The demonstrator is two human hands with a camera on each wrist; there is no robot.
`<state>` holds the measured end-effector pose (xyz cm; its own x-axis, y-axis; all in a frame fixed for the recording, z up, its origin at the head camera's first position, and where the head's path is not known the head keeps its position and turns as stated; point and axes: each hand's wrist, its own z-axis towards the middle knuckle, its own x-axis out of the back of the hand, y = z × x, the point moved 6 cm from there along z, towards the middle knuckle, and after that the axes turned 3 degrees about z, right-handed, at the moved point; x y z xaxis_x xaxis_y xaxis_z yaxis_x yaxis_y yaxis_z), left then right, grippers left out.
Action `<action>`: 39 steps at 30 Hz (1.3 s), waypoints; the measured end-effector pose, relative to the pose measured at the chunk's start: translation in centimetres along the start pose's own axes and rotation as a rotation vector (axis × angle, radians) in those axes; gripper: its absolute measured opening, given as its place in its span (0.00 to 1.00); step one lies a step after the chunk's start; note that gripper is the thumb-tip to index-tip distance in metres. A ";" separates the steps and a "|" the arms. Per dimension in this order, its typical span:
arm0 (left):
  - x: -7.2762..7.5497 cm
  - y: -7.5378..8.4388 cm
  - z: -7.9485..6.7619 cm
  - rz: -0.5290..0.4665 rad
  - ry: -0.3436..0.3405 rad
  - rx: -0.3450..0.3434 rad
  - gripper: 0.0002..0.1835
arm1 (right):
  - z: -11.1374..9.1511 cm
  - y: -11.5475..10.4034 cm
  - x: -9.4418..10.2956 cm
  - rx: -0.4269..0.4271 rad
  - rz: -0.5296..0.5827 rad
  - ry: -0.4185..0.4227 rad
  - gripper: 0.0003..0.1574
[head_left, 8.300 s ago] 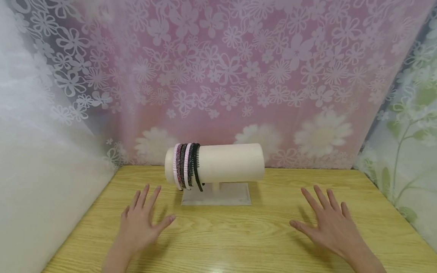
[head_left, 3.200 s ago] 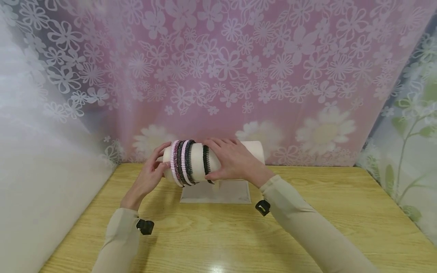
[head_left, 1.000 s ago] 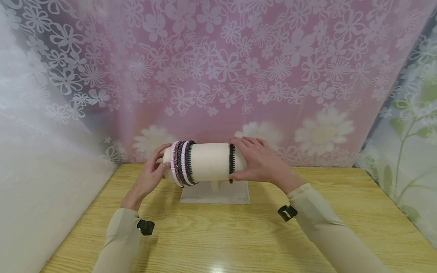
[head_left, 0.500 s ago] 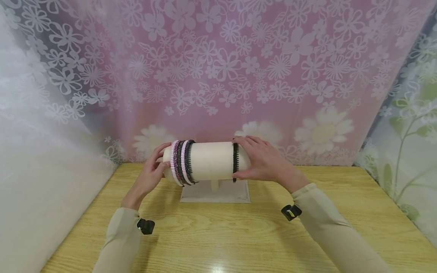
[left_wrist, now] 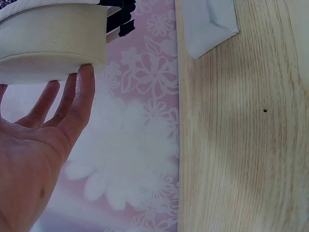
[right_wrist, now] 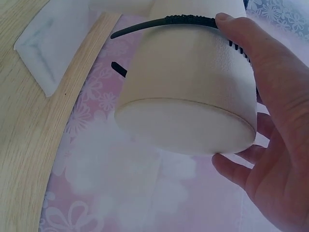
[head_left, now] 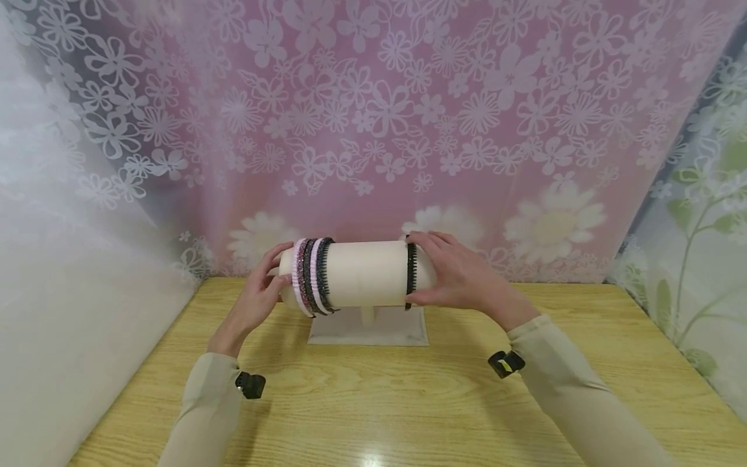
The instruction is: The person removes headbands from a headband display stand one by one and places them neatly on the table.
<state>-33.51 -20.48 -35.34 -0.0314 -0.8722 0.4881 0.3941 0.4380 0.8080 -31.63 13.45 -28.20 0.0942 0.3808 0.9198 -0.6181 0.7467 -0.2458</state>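
Observation:
A cream headband display stand has a padded roll (head_left: 366, 274) lying sideways on a post. My left hand (head_left: 249, 305) grips the roll's left end; in the left wrist view its fingers (left_wrist: 86, 92) press against the end face. Around the roll's right part sits a black toothed headband (head_left: 411, 279), pinched by my right hand (head_left: 463, 275), thumb in front and fingers over the top. In the right wrist view its open tips hang below the roll and the thumb lies on the band (right_wrist: 188, 20). Several pink, glittery and dark headbands (head_left: 311, 279) stay bunched at the left end.
The stand's flat pale base (head_left: 364, 332) rests on a wood-grain table (head_left: 373, 395). Behind the table's back edge hangs a pink flowered curtain (head_left: 373, 130). Pale sheets bound both sides. A small black camera is strapped on each wrist.
My right hand took the black headband from the bunch and has slid it rightward along the roll, slightly further in the last second. My left hand came to the left end and stays there.

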 end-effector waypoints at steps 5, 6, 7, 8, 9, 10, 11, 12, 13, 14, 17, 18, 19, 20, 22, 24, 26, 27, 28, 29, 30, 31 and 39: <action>0.0 0.1 0.0 0.000 -0.001 0.005 0.30 | -0.2 0.3 0.0 -0.030 0.017 -0.015 0.63; 0.0 0.1 0.0 -0.003 0.001 0.006 0.30 | -0.2 0.4 0.0 -0.031 0.021 -0.015 0.63; 0.0 0.1 0.1 -0.009 0.002 0.007 0.30 | -0.3 0.4 0.0 -0.032 0.022 -0.013 0.63; 0.0 0.2 0.1 -0.015 0.002 0.007 0.30 | -0.3 0.5 0.0 -0.032 0.023 -0.012 0.63; 0.0 0.2 0.1 -0.021 0.003 0.007 0.30 | -0.3 0.5 0.0 -0.032 0.023 -0.010 0.63; 0.0 0.2 0.1 -0.025 0.003 0.009 0.30 | -0.4 0.6 0.1 -0.032 0.023 -0.007 0.63; 0.0 0.1 0.1 -0.030 0.002 0.011 0.30 | -0.5 0.6 0.1 -0.032 0.023 -0.005 0.63; 0.0 0.2 0.1 -0.034 0.001 0.012 0.30 | -0.6 0.7 0.2 -0.032 0.024 -0.003 0.63; -0.1 0.2 0.1 -0.037 -0.002 0.012 0.30 | -0.7 0.7 0.2 -0.032 0.024 -0.002 0.63; -0.1 0.2 0.1 -0.036 -0.004 0.012 0.30 | -0.7 0.7 0.2 -0.032 0.026 -0.001 0.63; -0.1 0.3 0.1 -0.028 -0.006 0.011 0.30 | -0.9 0.8 0.3 -0.031 0.022 -0.001 0.63; -0.1 0.3 0.1 -0.024 -0.005 0.009 0.30 | -0.9 0.9 0.3 -0.031 0.020 -0.002 0.63; -0.1 0.3 0.1 -0.022 -0.005 0.008 0.30 | -0.9 0.9 0.3 -0.030 0.017 -0.002 0.63; 0.0 0.3 0.0 -0.018 -0.002 0.010 0.30 | -0.9 0.9 0.3 -0.030 0.013 -0.002 0.63; 0.0 0.2 0.1 -0.016 -0.001 0.012 0.30 | -0.9 0.9 0.2 -0.030 0.008 -0.002 0.63; 0.0 0.2 0.1 -0.016 -0.004 0.016 0.30 | -0.9 0.9 0.2 -0.032 0.006 -0.002 0.64; 0.0 0.2 0.1 -0.015 -0.005 0.020 0.30 | -0.8 0.9 0.3 -0.034 0.006 -0.001 0.64; 0.0 0.3 0.1 -0.019 -0.007 0.021 0.30 | -0.7 0.9 0.2 -0.035 0.009 -0.003 0.64; 0.0 0.3 0.1 -0.019 -0.008 0.022 0.30 | -0.7 0.9 0.2 -0.037 0.012 -0.005 0.64; 0.0 0.3 0.0 -0.019 -0.010 0.023 0.30 | -0.8 0.9 0.2 -0.038 0.015 -0.007 0.64; 0.0 0.3 -0.1 -0.020 -0.011 0.025 0.30 | -0.8 0.9 0.2 -0.040 0.020 -0.009 0.64; 0.0 0.3 -0.1 -0.017 -0.010 0.027 0.30 | -0.8 0.9 0.2 -0.040 0.023 -0.009 0.64; 0.0 0.4 -0.1 -0.001 -0.006 0.024 0.30 | -1.2 1.1 0.4 -0.015 0.039 0.024 0.62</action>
<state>-33.28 -20.35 -35.06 -0.0373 -0.8711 0.4896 0.3716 0.4427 0.8160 -31.35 15.05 -28.42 0.0894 0.4227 0.9019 -0.6102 0.7389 -0.2858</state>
